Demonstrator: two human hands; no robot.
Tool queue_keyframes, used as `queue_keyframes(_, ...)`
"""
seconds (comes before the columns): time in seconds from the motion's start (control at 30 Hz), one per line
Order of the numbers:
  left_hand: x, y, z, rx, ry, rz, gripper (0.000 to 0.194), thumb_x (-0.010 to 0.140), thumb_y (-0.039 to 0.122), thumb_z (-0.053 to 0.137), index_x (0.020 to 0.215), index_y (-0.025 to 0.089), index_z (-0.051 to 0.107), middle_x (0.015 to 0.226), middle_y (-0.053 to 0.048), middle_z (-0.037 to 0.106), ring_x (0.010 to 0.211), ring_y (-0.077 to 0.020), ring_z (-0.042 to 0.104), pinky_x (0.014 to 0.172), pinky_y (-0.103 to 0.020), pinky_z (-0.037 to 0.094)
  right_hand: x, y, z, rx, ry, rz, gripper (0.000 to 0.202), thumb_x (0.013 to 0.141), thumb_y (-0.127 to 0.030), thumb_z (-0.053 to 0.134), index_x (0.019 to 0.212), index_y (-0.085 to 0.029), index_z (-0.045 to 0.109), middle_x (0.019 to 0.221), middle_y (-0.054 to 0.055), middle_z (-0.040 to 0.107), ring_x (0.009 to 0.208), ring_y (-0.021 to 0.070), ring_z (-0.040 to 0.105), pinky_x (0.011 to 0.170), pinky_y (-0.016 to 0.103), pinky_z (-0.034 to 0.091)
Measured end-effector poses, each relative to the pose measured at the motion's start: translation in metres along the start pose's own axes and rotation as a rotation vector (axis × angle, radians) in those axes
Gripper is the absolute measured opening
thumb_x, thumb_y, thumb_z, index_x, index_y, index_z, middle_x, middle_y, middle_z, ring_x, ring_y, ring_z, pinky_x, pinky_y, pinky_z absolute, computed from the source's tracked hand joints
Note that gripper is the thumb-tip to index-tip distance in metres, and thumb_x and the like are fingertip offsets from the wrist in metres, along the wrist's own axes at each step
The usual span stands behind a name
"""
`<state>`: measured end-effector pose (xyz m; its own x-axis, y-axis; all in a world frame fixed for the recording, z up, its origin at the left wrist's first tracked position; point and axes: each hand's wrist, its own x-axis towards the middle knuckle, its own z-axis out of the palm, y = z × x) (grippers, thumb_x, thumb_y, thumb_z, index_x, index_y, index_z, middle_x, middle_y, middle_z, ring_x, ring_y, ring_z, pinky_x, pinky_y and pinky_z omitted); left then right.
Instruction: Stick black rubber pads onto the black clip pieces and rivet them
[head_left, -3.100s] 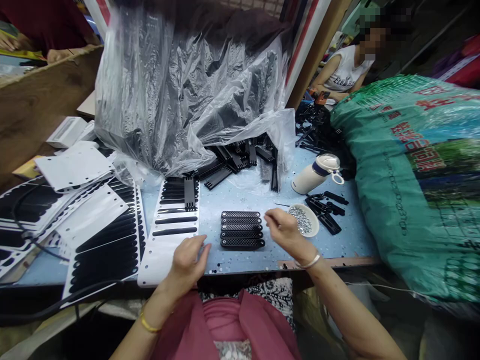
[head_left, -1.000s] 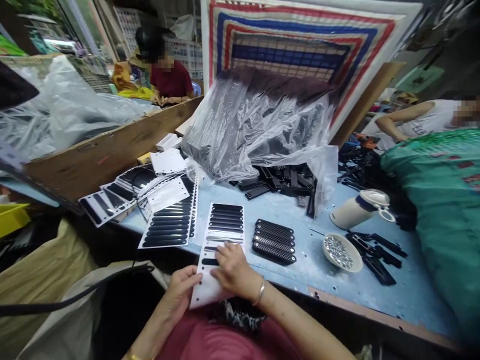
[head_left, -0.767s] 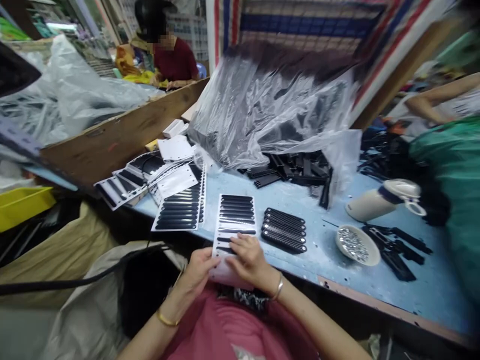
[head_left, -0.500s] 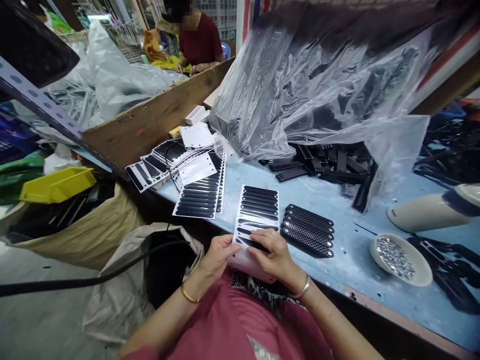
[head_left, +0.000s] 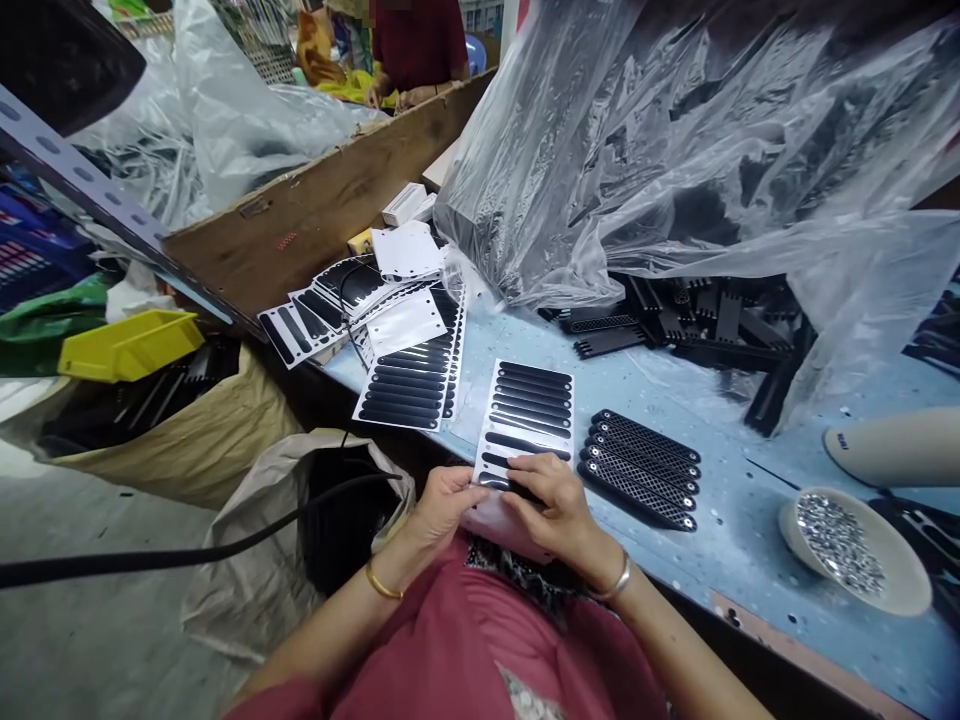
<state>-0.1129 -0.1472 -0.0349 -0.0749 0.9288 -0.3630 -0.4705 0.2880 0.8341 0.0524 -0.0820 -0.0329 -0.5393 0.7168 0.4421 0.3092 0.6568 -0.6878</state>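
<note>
A white backing sheet of black strip-shaped stickers (head_left: 534, 400) lies at the table's front edge, its lower end bent down over my lap. At its left edge, my left hand (head_left: 442, 505) pinches the sheet between thumb and fingers. My right hand (head_left: 559, 500) rests over the lower strips, fingers bent and thumb close to the fingertips, gripping the sheet there. Its fingers partly cover the lowest black strips. Beside the sheet, to the right, several black mesh-patterned bars (head_left: 637, 468) with metal rings at their ends lie in a row.
More sticker sheets (head_left: 401, 390) lie at the left. A bowl of small metal pieces (head_left: 844, 550) and a pale bottle (head_left: 892, 445) stand at the right. Clear plastic (head_left: 540, 200) drapes over black parts (head_left: 720, 320). A wooden board (head_left: 300, 215) borders the table; a co-worker (head_left: 420, 45) sits beyond.
The camera view has shifted, so the table things appear farther right. Both hands stay at the sheet's lower part, with only slight movement of the fingers.
</note>
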Motion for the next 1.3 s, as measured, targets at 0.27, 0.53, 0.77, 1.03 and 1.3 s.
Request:
queue_keyframes(0.27, 0.001, 0.0, 0.0, 0.005, -0.004, -0.008, 0.015, 0.062, 0.021, 0.077, 0.073, 0.01, 0.076, 0.067, -0.005, 0.07, 0.062, -0.0126, 0.057, 0.064, -0.022, 0.041, 0.011, -0.005, 0.003, 0.233, -0.097, 0.129, 0.014, 0.087, -0.024, 0.06, 0.083, -0.023, 0.074, 0.089, 0.006, 0.074, 0.083, 0.0209, 0.066, 0.075, 0.038, 0.054)
queue_keyframes(0.53, -0.003, 0.003, -0.006, -0.068, 0.109, -0.097, 0.035, 0.058, 0.031, 0.083, 0.085, 0.011, 0.074, 0.075, -0.008, 0.073, 0.066, -0.017, 0.064, 0.066, -0.026, 0.049, 0.019, -0.013, -0.021, 0.604, 0.333, 0.558, 0.018, 0.084, -0.036, 0.066, 0.086, -0.019, 0.071, 0.073, 0.004, 0.074, 0.064, 0.0187, 0.071, 0.06, 0.031, 0.059)
queue_keyframes(0.77, 0.006, 0.006, -0.023, 0.303, 0.232, 0.043, 0.034, 0.06, 0.038, 0.079, 0.08, 0.012, 0.07, 0.069, -0.007, 0.072, 0.06, -0.0173, 0.064, 0.056, -0.024, 0.049, -0.01, -0.007, -0.105, 0.234, 0.571, 0.45, 0.015, 0.075, -0.03, 0.076, 0.087, -0.022, 0.075, 0.08, 0.003, 0.072, 0.06, 0.0136, 0.065, 0.056, 0.027, 0.056)
queue_keyframes(1.03, -0.002, 0.029, 0.011, 0.897, 0.318, 0.695, 0.017, 0.066, 0.027, 0.077, 0.08, 0.018, 0.073, 0.06, -0.001, 0.066, 0.048, -0.0106, 0.055, 0.05, -0.021, 0.047, -0.041, -0.001, -0.11, -0.301, 0.248, 0.16, 0.01, 0.087, -0.024, 0.065, 0.09, -0.02, 0.073, 0.069, 0.005, 0.068, 0.06, 0.0157, 0.061, 0.055, 0.03, 0.048)
queue_keyframes(1.3, 0.025, 0.01, 0.103, 0.293, -0.316, -0.157, 0.032, 0.073, 0.042, 0.07, 0.068, 0.012, 0.06, 0.055, -0.003, 0.064, 0.036, -0.0089, 0.055, 0.033, -0.014, 0.025, -0.052, -0.014, -0.101, -0.237, 0.143, 0.098, 0.013, 0.089, -0.026, 0.062, 0.097, -0.019, 0.069, 0.073, 0.005, 0.066, 0.064, 0.0157, 0.06, 0.058, 0.03, 0.05)
